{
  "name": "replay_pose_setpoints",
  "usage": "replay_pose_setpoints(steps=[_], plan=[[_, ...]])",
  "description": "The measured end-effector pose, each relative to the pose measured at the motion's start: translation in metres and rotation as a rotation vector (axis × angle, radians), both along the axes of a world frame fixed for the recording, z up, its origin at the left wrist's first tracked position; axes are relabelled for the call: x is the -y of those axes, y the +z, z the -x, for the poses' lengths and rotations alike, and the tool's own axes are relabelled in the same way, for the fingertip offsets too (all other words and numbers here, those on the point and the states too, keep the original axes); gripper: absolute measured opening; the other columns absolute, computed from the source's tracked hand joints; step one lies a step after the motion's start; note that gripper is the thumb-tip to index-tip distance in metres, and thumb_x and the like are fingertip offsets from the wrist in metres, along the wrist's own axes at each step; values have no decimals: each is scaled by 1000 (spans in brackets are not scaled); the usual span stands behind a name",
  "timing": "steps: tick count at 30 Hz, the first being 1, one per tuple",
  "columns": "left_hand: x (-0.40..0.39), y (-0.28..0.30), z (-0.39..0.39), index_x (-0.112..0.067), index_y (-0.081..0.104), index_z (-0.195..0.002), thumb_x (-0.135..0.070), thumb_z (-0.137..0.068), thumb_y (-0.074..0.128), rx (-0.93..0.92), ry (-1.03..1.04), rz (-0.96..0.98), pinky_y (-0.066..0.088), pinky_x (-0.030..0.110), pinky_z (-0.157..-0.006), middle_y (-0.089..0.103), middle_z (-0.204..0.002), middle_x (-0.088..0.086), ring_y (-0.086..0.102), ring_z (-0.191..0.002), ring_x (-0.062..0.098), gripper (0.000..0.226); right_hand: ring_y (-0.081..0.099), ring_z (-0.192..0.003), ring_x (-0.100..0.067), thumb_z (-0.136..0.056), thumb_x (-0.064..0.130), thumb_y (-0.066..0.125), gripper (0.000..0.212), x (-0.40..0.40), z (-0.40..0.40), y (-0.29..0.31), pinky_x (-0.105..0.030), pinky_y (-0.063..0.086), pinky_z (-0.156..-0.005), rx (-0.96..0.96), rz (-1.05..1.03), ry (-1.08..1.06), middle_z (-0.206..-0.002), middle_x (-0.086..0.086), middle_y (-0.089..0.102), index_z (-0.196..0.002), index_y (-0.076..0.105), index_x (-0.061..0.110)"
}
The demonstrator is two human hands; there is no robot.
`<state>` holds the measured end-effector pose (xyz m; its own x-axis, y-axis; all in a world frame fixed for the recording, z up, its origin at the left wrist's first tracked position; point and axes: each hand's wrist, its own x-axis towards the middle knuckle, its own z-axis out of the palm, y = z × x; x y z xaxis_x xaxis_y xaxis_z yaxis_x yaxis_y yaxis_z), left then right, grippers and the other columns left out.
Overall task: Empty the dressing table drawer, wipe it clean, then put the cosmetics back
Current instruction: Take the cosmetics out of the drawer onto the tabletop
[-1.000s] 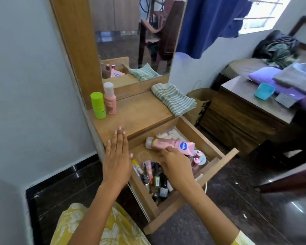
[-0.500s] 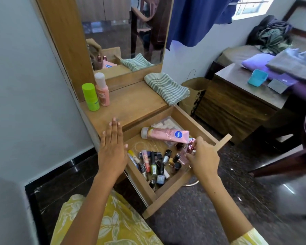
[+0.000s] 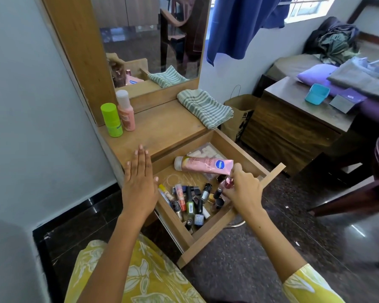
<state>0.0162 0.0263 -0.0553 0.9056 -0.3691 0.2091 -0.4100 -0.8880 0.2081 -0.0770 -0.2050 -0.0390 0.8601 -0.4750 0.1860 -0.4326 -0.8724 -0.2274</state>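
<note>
The drawer stands pulled out in the middle of the frame, and it is not yet emptied. At its back lies a pink tube on a clear packet. In the front part many small bottles lie in disorder, touching each other.

The right hand is inside the drawer at its right side, and its fingers pinch a small dark red bottle. The left hand lies flat with straight fingers on the tabletop, at the edge just left of the drawer.

On the tabletop, in the upper left, a green bottle and a pink bottle stand touching each other. A striped cloth lies at the upper right of it, near the mirror.

I think the risk is in the lifting. The red bottle is small and held only by fingertips, so it may slip and fall on the hard floor. Also the wrist could push the neighbouring bottles.
</note>
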Motion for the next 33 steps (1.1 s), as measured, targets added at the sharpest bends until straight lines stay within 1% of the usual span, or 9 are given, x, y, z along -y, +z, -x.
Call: replay_pose_setpoints(steps=[4,7,12,14,17,24,28,31,33], plan=[[-1,-1,1,-5,-14,-144,-24,-97,39,-1,-3,28,-5,39,-116,-19,-154,11,-18,-142,22,73,63,-66,-18,-79,35,71,34,-11,-2,23,-37,53,-53,164,-79,45,-85,-1,69,-89,42,18],[0,-1,1,-6,-14,-144,-23,-97,39,1,-3,42,-6,38,-116,-19,-154,10,-18,-142,21,73,59,-66,-11,-77,34,73,32,-27,-10,55,-29,49,-54,299,-137,101,-77,8,62,-90,49,18],[-2,-1,1,-6,-12,-144,-22,-96,42,14,-14,67,-7,38,-115,-16,-155,10,-16,-142,22,75,61,-69,-9,-69,19,79,29,-60,-53,81,-28,54,-64,461,-490,256,-77,6,63,-90,61,11],[-2,0,1,-6,-12,-144,-22,-95,44,8,-19,75,-7,38,-114,-15,-155,10,-15,-142,22,76,61,-69,-8,-67,16,81,26,-73,-77,80,-29,54,-66,514,-571,286,-76,4,64,-87,64,11],[-1,0,1,-8,-16,-142,-22,-96,41,5,-20,86,-11,36,-113,-19,-154,8,-19,-141,21,75,60,-71,-11,-68,17,79,24,-92,-114,74,-33,53,-68,556,-635,311,-78,1,65,-87,66,10],[-1,-3,1,-8,-13,-143,-22,-95,42,43,-20,80,-9,37,-113,-13,-155,10,-14,-142,23,74,61,-77,-22,-71,18,78,26,-120,-176,56,-42,50,-70,577,-590,317,-84,-8,69,-91,68,5],[-1,-5,0,-6,-10,-145,-22,-95,43,64,-3,62,-9,37,-112,-10,-156,11,-12,-142,23,75,61,-77,-22,-72,16,78,23,-127,-190,52,-37,49,-69,595,-631,303,-84,-8,69,-89,67,6],[-1,-4,1,-8,-21,-142,-24,-98,36,49,-3,62,-16,34,-111,-22,-153,8,-21,-140,20,73,60,-75,-21,-73,18,79,21,-126,-198,47,-34,48,-67,601,-681,267,-81,-8,68,-85,66,6],[-1,-4,2,-9,-24,-140,-25,-98,33,47,1,50,-17,34,-110,-26,-152,7,-23,-140,20,73,61,-77,-22,-70,13,79,21,-127,-201,42,-32,48,-67,577,-734,235,-81,-10,67,-84,66,4]])
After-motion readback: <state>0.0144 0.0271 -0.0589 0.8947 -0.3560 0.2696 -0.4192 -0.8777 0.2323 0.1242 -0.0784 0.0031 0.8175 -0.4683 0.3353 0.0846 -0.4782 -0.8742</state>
